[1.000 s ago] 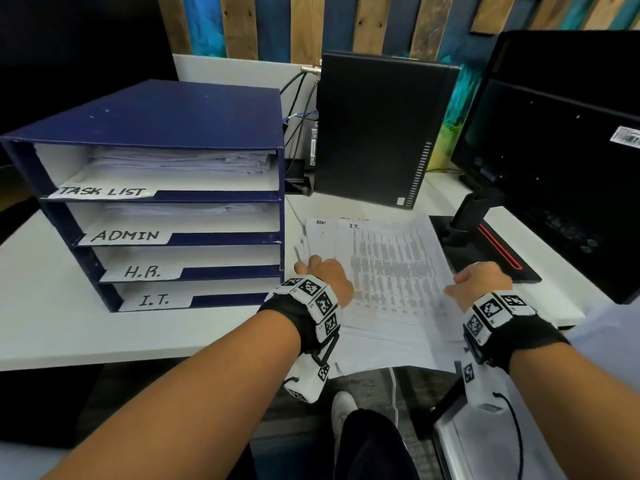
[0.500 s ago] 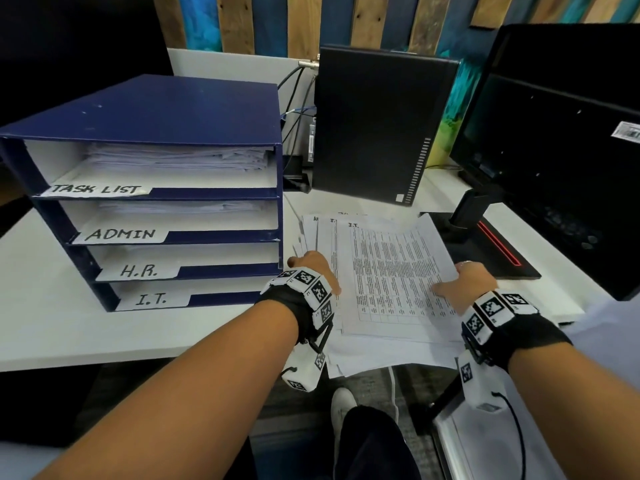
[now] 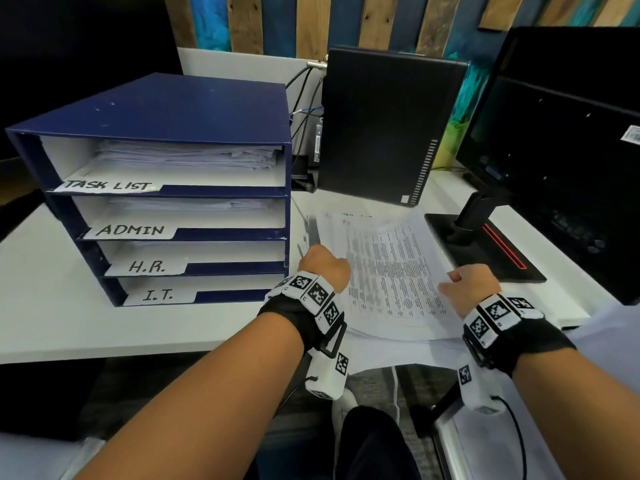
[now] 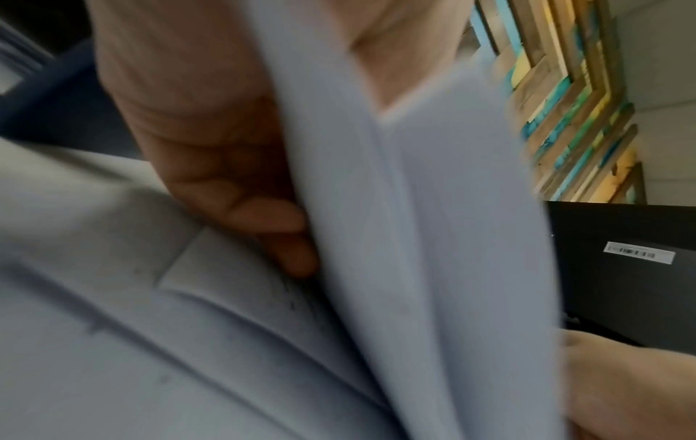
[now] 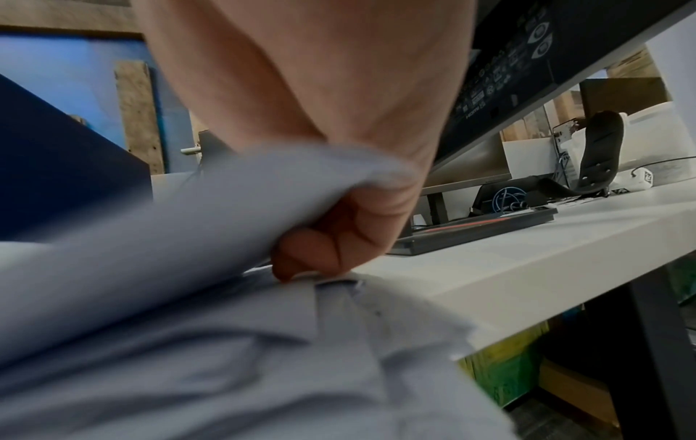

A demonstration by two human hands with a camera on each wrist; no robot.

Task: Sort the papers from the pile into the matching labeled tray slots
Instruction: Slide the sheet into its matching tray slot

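Note:
A printed sheet [image 3: 391, 271] is lifted a little off the pile of papers [image 3: 398, 351] at the desk's front edge. My left hand [image 3: 325, 265] grips its left edge, the fingers [image 4: 263, 220] curled under the paper [image 4: 414, 238]. On the right edge my right hand [image 3: 467, 285] pinches the same sheet [image 5: 188, 214], with its fingertips [image 5: 301, 262] touching the pile [image 5: 226, 357] below. The blue tray rack [image 3: 207, 109] stands to the left, its slots labelled TASK LIST, ADMIN, H.R. [image 3: 147, 266] and I.T. [image 3: 157, 295].
A black computer case [image 3: 388, 123] stands behind the pile. A monitor [image 3: 568, 150] on its flat base [image 3: 485, 251] is at the right. Cables hang between rack and case. The white desk [image 3: 69, 306] ends just in front of the rack.
Both hands have lifted the top sheet off the pile and turned it slightly. The left hand has shifted a little forward with it.

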